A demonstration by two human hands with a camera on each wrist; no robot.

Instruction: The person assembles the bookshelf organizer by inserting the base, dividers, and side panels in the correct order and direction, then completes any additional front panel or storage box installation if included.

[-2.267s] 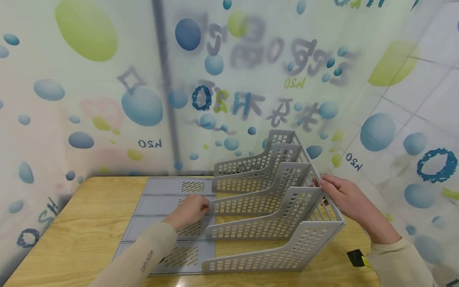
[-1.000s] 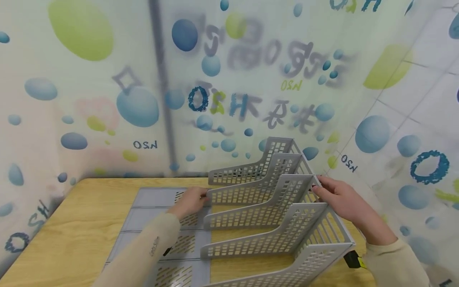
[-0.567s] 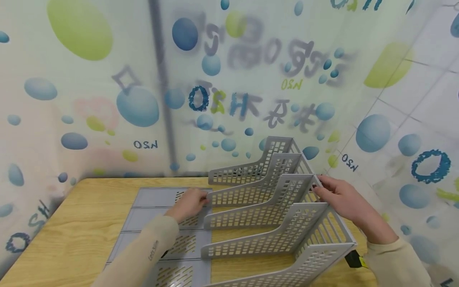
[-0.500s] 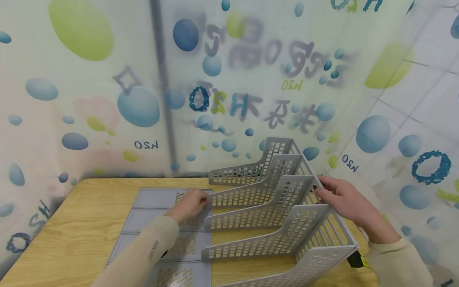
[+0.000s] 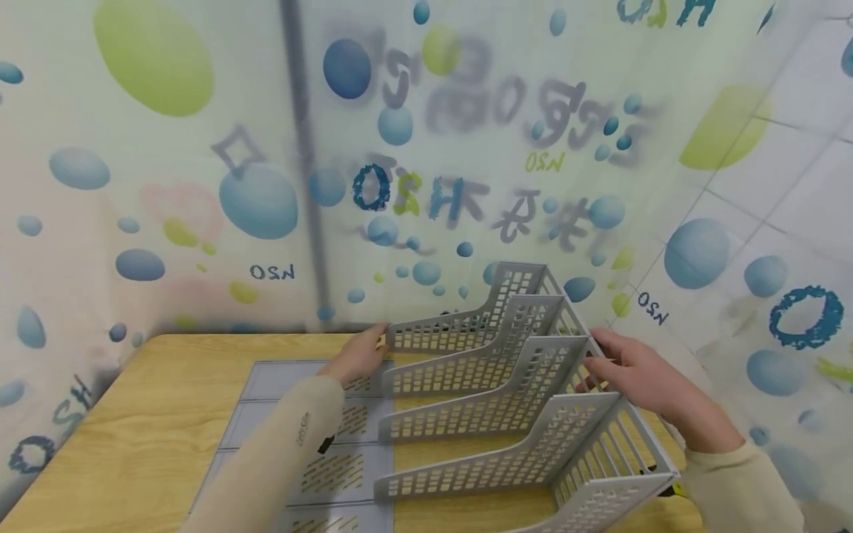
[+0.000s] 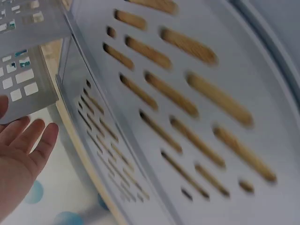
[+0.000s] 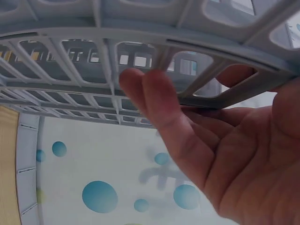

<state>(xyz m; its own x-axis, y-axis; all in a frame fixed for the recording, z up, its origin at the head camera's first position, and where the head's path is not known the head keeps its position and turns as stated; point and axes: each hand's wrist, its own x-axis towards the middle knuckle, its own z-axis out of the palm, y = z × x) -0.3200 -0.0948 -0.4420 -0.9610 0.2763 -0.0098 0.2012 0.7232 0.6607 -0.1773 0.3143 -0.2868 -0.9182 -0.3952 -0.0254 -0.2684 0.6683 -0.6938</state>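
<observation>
In the head view a grey plastic file rack (image 5: 513,394) stands on the table, its several perforated dividers rising toward a barred back on the right. My left hand (image 5: 360,355) pinches the front end of the farthest divider; in the left wrist view that hand (image 6: 21,152) has the divider's end between thumb and fingers. To the left lies a flat grey slotted panel (image 5: 273,381) in sections, meeting the dividers' front ends. My right hand (image 5: 636,370) grips the barred back from outside. Seen from the right wrist, fingertips (image 7: 159,93) poke through the openings between the bars.
The wooden table (image 5: 133,414) extends left of the panel and shows between the dividers. A curtain (image 5: 466,111) printed with bubbles and letters hangs behind it. A black-and-yellow object (image 5: 678,489) lies at the right, mostly hidden behind the rack.
My left hand has moved away from me, from the third-farthest divider to the second, then the farthest. Rack and panel have shifted toward me. The right hand still grips the back.
</observation>
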